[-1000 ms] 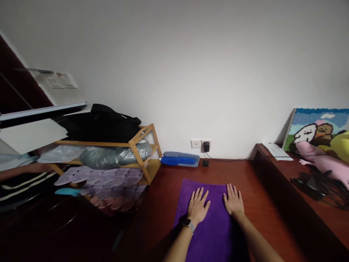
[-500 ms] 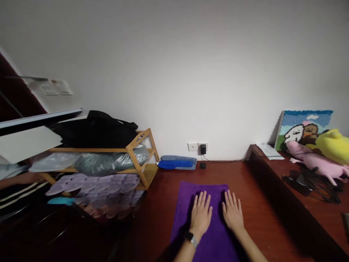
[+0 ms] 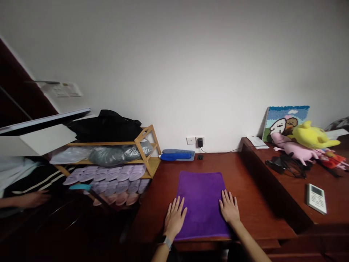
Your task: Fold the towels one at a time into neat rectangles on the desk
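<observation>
Grip: nothing clamped. Left hand (image 3: 175,217) and right hand (image 3: 229,207) are both palm down, fingers straight and slightly apart, on the two side edges of our purple cloth (image 3: 201,203). Cloth lies flat on the bench (image 3: 253,203), near edge right at the front lip; can't tell if it overhangs.

Main risk, our read: pull both palms toward us and friction drags it over that lip. Press harder on one side and it skews; squeeze inward and it ruckles in the middle.

Further out: a long push forward could run the cloth into the blue bundle (image 3: 177,155) by the wall, or snag the cable (image 3: 220,151) and tug the charger (image 3: 200,142) loose. Our right elbow swinging wide could clip the raised ledge (image 3: 291,207), where a calculator (image 3: 316,198) sits. Other person's hand (image 3: 34,198) is well apart, low clash risk.
</observation>
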The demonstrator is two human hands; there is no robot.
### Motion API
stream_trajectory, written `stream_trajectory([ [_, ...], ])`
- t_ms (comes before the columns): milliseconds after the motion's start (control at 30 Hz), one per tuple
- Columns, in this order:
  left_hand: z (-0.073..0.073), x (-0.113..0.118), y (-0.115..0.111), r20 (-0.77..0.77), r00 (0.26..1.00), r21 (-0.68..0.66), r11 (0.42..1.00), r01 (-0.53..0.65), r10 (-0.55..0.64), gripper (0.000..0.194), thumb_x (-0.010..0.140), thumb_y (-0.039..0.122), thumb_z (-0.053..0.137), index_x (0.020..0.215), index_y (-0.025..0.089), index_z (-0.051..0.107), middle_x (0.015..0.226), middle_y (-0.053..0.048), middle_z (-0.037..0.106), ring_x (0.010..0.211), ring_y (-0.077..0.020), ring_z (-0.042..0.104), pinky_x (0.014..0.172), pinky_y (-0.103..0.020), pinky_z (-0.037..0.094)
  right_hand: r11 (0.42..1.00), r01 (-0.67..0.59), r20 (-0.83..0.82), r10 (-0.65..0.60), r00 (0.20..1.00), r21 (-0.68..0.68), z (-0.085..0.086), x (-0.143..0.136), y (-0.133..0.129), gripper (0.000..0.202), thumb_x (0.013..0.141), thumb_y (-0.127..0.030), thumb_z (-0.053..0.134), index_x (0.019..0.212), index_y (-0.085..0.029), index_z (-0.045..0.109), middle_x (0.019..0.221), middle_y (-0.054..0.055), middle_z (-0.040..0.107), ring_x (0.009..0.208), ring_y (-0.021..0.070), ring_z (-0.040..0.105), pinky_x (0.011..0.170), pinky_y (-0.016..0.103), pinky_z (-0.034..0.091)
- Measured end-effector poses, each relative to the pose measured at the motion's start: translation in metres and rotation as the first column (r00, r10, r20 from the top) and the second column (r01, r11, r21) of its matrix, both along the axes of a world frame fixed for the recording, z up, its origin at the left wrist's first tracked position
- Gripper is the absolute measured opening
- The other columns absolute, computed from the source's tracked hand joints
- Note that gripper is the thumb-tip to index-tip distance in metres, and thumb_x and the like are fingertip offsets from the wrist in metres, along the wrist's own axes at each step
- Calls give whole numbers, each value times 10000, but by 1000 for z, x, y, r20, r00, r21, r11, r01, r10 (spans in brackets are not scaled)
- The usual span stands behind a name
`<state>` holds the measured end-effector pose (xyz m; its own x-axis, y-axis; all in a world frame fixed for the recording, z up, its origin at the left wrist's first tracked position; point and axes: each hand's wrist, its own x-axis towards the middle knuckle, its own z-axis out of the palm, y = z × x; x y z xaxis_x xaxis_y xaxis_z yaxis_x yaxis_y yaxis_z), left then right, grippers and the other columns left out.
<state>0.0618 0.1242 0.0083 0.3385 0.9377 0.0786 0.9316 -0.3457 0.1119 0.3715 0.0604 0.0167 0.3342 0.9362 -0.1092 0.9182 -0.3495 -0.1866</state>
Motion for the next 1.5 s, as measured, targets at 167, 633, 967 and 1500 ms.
stream_trajectory([
  [167, 4, -3, -34, 39, 995, 140, 987, 85, -92, 568, 1060, 482, 238, 1588, 287, 321, 1676, -30, 321, 1547, -223, 282, 1276, -470, 241, 995, -34, -31, 37, 999, 94, -13, -12, -56, 658, 1024, -481, 169, 1627, -216, 197, 1697, -15, 156, 1578, 231, 88, 1277, 474, 61],
  [633, 9, -31, -57, -17, 999, -42, 998, 44, -45, 615, 1040, 583, 200, 1594, 324, 262, 1689, 10, 248, 1558, -208, 230, 1272, -470, 241, 992, -97, -78, 104, 992, 84, -18, -10, -84, 680, 1026, -556, 185, 1623, -232, 191, 1698, -4, 157, 1574, 221, 85, 1283, 480, 59],
  [967, -9, -42, -67, -30, 996, 16, 996, -86, 87, 581, 1043, 446, 213, 1592, 269, 285, 1670, -3, 263, 1552, -221, 234, 1280, -487, 229, 990, -115, -93, 123, 988, 87, -23, -8, -84, 675, 1019, -514, 153, 1622, -216, 212, 1690, -6, 170, 1568, 208, 105, 1286, 480, 81],
  [1500, 26, 130, -93, 217, 912, 26, 936, 350, -347, 551, 1049, 468, 212, 1575, 364, 337, 1677, 6, 312, 1556, -239, 252, 1283, -526, 257, 985, -129, -35, 134, 990, 117, -26, -13, -87, 686, 988, -490, 170, 1602, -212, 302, 1671, -10, 226, 1561, 222, 154, 1285, 500, 116],
])
